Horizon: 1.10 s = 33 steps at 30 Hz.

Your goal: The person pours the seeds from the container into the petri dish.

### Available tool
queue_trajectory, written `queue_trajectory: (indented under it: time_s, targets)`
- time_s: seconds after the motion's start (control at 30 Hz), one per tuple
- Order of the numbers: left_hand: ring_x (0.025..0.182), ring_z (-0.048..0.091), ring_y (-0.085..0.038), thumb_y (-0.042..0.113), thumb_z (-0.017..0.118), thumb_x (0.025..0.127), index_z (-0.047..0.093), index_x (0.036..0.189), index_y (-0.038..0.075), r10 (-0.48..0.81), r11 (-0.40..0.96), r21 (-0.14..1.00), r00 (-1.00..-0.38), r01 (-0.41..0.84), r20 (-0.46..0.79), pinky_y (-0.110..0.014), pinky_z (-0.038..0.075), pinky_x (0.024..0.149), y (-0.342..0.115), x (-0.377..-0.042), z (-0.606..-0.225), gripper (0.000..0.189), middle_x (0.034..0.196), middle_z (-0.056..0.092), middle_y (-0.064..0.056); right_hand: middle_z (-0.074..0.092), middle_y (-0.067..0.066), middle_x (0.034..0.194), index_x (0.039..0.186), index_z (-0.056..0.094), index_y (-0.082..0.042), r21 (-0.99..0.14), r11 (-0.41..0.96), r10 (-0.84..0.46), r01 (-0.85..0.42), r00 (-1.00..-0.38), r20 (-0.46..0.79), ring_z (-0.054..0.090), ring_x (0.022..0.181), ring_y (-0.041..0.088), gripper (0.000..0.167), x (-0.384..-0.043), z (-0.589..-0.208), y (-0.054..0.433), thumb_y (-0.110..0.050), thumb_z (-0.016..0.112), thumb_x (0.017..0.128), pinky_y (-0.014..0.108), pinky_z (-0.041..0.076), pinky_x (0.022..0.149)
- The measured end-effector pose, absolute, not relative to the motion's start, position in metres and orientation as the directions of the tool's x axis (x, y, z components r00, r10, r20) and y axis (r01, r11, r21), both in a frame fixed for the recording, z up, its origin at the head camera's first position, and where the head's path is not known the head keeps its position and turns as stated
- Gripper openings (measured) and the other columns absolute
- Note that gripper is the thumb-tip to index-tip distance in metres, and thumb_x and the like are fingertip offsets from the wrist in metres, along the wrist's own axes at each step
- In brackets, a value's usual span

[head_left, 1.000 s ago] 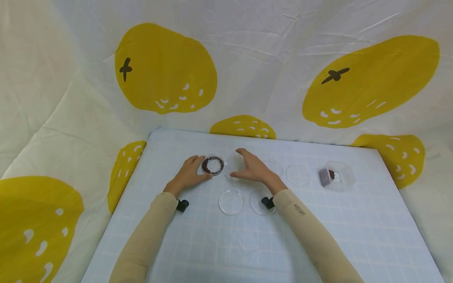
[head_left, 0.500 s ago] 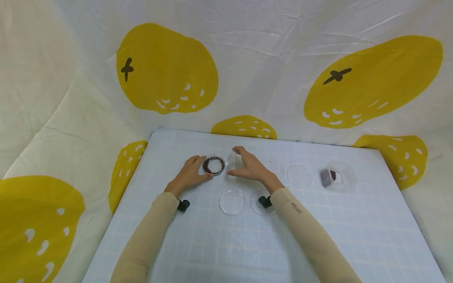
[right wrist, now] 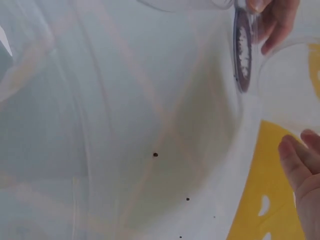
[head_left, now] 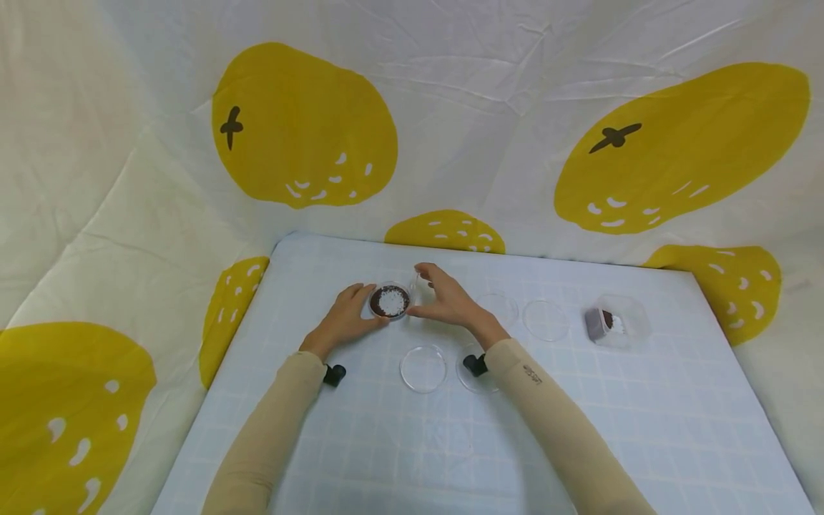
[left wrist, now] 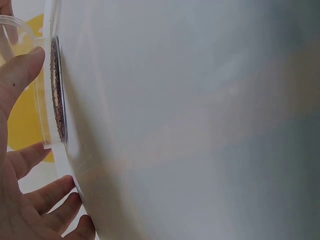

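A round clear petri dish (head_left: 390, 301) filled with dark brown and white granules stands on the table. My left hand (head_left: 345, 315) grips its side between thumb and fingers; the left wrist view shows the dish (left wrist: 57, 95) edge-on, the thumb (left wrist: 25, 70) on one side of it. On the other side my right hand (head_left: 448, 295) holds a clear round lid (head_left: 414, 285) by its edge, tilted up close beside the dish. The right wrist view has this lid (right wrist: 286, 87) between the dish and the right hand's fingers (right wrist: 295, 160).
Clear round dish pieces lie on the table: one (head_left: 423, 369) in front, another (head_left: 476, 386) partly under the right wrist, one (head_left: 545, 320) further right. A clear box (head_left: 634, 315) with a small greyish container (head_left: 596, 326) stands at right. Dark specks (right wrist: 155, 154) dot the tabletop.
My right hand has moved a little left with the lid, which now stands more edge-on right beside the dish. The left hand and the dish have stayed about where they were.
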<state>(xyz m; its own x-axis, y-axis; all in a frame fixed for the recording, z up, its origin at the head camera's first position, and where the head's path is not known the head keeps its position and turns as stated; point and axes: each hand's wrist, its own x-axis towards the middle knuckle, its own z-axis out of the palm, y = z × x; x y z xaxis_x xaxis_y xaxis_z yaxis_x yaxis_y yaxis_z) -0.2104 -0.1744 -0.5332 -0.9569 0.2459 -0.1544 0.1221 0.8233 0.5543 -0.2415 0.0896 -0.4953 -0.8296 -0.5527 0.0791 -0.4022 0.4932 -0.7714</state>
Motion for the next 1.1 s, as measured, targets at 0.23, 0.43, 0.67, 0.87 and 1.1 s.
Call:
queue_trajectory:
  time_s: [0.23, 0.43, 0.67, 0.87, 1.1]
  targets:
    - [0.146, 0.021, -0.041, 0.058, 0.071, 0.087, 0.032, 0.157, 0.015, 0.250, 0.828, 0.545, -0.956, 0.130, -0.153, -0.060, 0.026, 0.114, -0.175, -0.211, -0.533, 0.091, 0.159, 0.025, -0.022, 0.040, 0.011, 0.152, 0.151, 0.033, -0.007, -0.811, 0.453, -0.552, -0.369, -0.831, 0.070, 0.049, 0.132, 0.034, 0.092, -0.244, -0.499, 0.084, -0.033, 0.086, 0.080, 0.046, 0.044, 0.106]
    - [0.145, 0.022, -0.043, 0.055, 0.073, 0.087, 0.033, 0.156, 0.014, 0.263, 0.818, 0.555, -0.956, 0.150, -0.129, -0.061, 0.026, 0.113, -0.174, -0.210, -0.533, 0.090, 0.158, 0.026, -0.023, 0.037, 0.012, 0.152, 0.153, 0.033, -0.007, -0.818, 0.430, -0.577, -0.381, -0.813, 0.075, 0.052, 0.128, 0.036, 0.092, -0.246, -0.499, 0.079, -0.031, 0.085, 0.081, 0.046, 0.046, 0.104]
    - [0.145, 0.022, -0.041, 0.059, 0.070, 0.087, 0.031, 0.157, 0.016, 0.267, 0.829, 0.538, -0.953, 0.153, -0.141, -0.059, 0.027, 0.114, -0.177, -0.211, -0.537, 0.091, 0.159, 0.025, -0.021, 0.038, 0.017, 0.149, 0.154, 0.033, -0.010, -0.809, 0.401, -0.621, -0.429, -0.777, 0.104, 0.051, 0.126, 0.041, 0.090, -0.248, -0.498, 0.073, -0.030, 0.084, 0.083, 0.051, 0.047, 0.101]
    - [0.144, 0.025, -0.041, 0.061, 0.069, 0.087, 0.032, 0.157, 0.016, 0.279, 0.833, 0.526, -0.952, 0.173, -0.128, -0.059, 0.029, 0.113, -0.177, -0.211, -0.536, 0.091, 0.158, 0.027, -0.021, 0.037, 0.015, 0.150, 0.155, 0.033, -0.013, -0.780, 0.442, -0.626, -0.444, -0.775, 0.086, 0.051, 0.125, 0.037, 0.092, -0.248, -0.496, 0.067, -0.035, 0.084, 0.082, 0.046, 0.049, 0.099]
    - [0.144, 0.026, -0.041, 0.061, 0.069, 0.087, 0.033, 0.157, 0.015, 0.278, 0.842, 0.509, -0.953, 0.180, -0.124, -0.059, 0.029, 0.112, -0.178, -0.211, -0.534, 0.091, 0.158, 0.029, -0.021, 0.040, 0.014, 0.147, 0.154, 0.036, -0.013, -0.727, 0.486, -0.620, -0.485, -0.778, 0.104, 0.050, 0.124, 0.034, 0.092, -0.250, -0.496, 0.063, -0.037, 0.085, 0.080, 0.043, 0.047, 0.100]
